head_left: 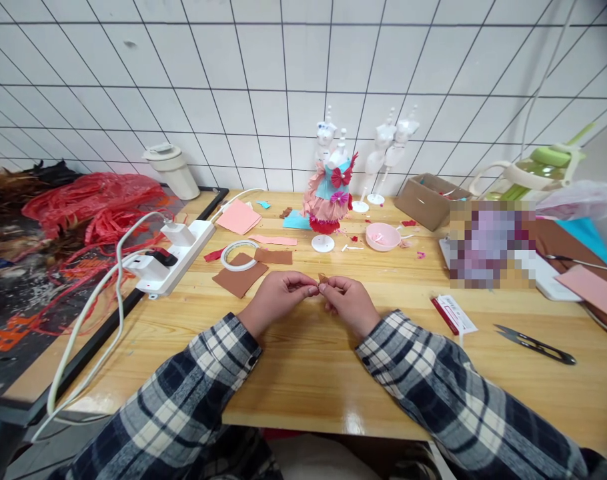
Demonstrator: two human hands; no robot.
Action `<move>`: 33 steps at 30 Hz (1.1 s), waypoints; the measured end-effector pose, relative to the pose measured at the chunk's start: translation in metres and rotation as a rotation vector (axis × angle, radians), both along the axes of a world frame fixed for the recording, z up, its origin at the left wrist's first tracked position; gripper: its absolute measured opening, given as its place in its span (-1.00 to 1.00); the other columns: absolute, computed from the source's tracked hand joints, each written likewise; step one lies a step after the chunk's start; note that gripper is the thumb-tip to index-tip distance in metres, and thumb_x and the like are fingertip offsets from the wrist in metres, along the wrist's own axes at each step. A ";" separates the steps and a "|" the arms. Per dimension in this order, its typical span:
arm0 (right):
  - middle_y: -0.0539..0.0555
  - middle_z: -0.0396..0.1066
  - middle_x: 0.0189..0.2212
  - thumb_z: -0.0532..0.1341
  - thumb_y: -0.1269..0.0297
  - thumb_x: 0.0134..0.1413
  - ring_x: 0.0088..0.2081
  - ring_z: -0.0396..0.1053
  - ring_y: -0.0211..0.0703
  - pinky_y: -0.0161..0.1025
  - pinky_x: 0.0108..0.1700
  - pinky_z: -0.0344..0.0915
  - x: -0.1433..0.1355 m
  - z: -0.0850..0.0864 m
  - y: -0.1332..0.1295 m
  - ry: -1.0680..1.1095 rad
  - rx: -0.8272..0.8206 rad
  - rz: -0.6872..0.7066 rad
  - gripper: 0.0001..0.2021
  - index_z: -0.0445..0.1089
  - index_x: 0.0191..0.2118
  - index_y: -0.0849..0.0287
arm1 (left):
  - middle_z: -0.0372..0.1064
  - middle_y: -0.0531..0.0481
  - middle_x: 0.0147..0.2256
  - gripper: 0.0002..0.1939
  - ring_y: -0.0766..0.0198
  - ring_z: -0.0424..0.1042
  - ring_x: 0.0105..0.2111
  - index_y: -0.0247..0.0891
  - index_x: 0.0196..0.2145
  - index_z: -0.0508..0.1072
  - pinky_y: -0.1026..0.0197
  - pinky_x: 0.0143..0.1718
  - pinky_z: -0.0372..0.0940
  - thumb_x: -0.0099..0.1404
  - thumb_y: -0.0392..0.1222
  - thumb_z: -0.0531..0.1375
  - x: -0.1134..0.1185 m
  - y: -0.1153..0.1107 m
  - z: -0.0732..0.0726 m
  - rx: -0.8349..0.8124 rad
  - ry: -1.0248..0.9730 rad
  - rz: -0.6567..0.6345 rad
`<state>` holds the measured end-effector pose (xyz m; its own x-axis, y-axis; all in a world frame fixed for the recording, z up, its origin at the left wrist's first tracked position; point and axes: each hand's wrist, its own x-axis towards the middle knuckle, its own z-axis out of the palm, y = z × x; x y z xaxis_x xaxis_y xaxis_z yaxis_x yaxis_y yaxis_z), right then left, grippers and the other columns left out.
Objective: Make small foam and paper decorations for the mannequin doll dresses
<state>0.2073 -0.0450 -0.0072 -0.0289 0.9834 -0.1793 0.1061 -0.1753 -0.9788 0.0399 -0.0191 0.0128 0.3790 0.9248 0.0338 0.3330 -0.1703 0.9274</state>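
My left hand [282, 297] and my right hand [352, 304] meet over the middle of the table, fingertips pinched together. Between them is a small brown piece of paper [322, 277], thin and partly hidden by the fingers. Left of my left hand lie a brown paper sheet [241, 279] and a smaller brown paper strip [276, 257]. A roll of white tape [254, 264] rests partly over the larger sheet. Beyond my hands stands a miniature mannequin [339, 160] in a blue and pink paper dress with bows and a red fringe.
A pink bowl [383, 238], bare mannequins [383, 137] and a cardboard box [423, 203] stand toward the back. Thread snips [536, 344] and a red-and-white packet [453, 315] lie at right. A power strip [196, 250] with cables, pink paper [239, 217] and a cup [172, 170] are left.
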 end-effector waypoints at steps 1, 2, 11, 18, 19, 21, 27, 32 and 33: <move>-0.07 0.27 -0.72 0.23 0.07 -0.08 -0.65 0.18 -0.33 -0.36 -0.57 0.09 0.000 0.000 0.000 -0.011 0.010 -0.004 -0.73 0.38 -0.48 0.22 | 0.57 -0.11 -0.36 -0.73 0.17 0.51 -0.35 -0.31 -0.36 0.57 0.20 -0.28 0.38 0.08 -0.03 0.29 0.001 0.000 0.000 -0.012 -0.003 0.013; -0.07 0.26 -0.73 0.23 0.07 -0.08 -0.66 0.17 -0.34 -0.36 -0.57 0.08 0.000 -0.001 0.000 -0.025 0.020 -0.008 -0.73 0.38 -0.47 0.22 | 0.57 -0.10 -0.36 -0.71 0.17 0.51 -0.35 -0.31 -0.37 0.57 0.19 -0.29 0.38 0.08 -0.02 0.30 0.001 0.000 0.000 -0.025 -0.016 0.028; -0.05 0.32 -0.67 0.27 -0.02 -0.10 -0.65 0.23 -0.32 -0.36 -0.59 0.19 0.005 0.000 0.002 0.054 0.068 0.033 -0.63 0.43 -0.32 0.23 | 0.53 -0.08 -0.40 -0.60 0.20 0.47 -0.37 -0.34 -0.40 0.51 0.17 -0.27 0.36 -0.08 0.06 0.38 0.003 0.002 -0.001 -0.196 -0.268 0.144; -0.05 0.33 -0.62 0.35 0.03 -0.21 -0.58 0.28 -0.31 -0.39 -0.59 0.22 0.012 -0.003 0.009 0.128 -0.016 0.121 -0.65 0.38 -0.37 0.21 | 0.51 -0.06 -0.37 -0.68 0.26 0.45 -0.37 -0.32 -0.35 0.51 0.22 -0.28 0.33 0.06 0.00 0.32 -0.004 0.005 -0.002 -0.167 -0.215 0.000; -0.05 0.34 -0.60 0.35 0.05 -0.20 -0.57 0.29 -0.31 -0.40 -0.59 0.22 0.015 -0.003 0.011 0.108 -0.023 0.166 -0.66 0.39 -0.36 0.21 | 0.51 -0.06 -0.37 -0.71 0.26 0.44 -0.37 -0.32 -0.35 0.51 0.24 -0.29 0.32 0.09 -0.02 0.31 -0.006 0.005 -0.001 -0.137 -0.177 -0.053; -0.04 0.35 -0.57 0.32 0.10 -0.14 -0.57 0.27 -0.32 -0.40 -0.59 0.19 0.023 -0.005 0.016 0.016 -0.009 0.275 -0.72 0.40 -0.35 0.21 | 0.51 -0.06 -0.36 -0.77 0.27 0.44 -0.36 -0.30 -0.35 0.53 0.26 -0.29 0.30 0.16 -0.06 0.26 -0.008 0.005 0.000 -0.017 -0.054 -0.170; 0.02 0.41 -0.42 0.23 0.36 0.06 -0.37 0.35 -0.27 -0.33 -0.30 0.25 0.037 -0.006 0.025 -0.422 0.433 0.553 -0.92 0.49 -0.37 0.19 | 0.51 -0.02 -0.30 -0.78 0.28 0.43 -0.28 -0.18 -0.26 0.56 0.28 -0.21 0.24 0.31 -0.17 0.10 -0.015 0.007 0.003 0.388 0.372 -0.480; 0.03 0.42 -0.31 0.17 0.34 0.18 -0.26 0.35 -0.25 -0.32 -0.26 0.19 0.033 0.004 0.017 -0.846 0.620 0.564 -0.86 0.49 -0.30 0.12 | 0.52 -0.01 -0.29 -0.77 0.24 0.45 -0.27 -0.14 -0.26 0.57 0.25 -0.22 0.24 0.29 -0.21 0.10 -0.012 0.003 0.002 0.487 0.579 -0.452; 0.03 0.42 -0.30 0.16 0.31 0.19 -0.26 0.34 -0.24 -0.31 -0.29 0.17 0.031 0.008 0.014 -0.941 0.643 0.545 -0.86 0.49 -0.30 0.10 | 0.53 -0.02 -0.31 -0.78 0.22 0.45 -0.28 -0.14 -0.27 0.57 0.24 -0.24 0.24 0.28 -0.22 0.10 -0.011 0.002 0.002 0.496 0.615 -0.428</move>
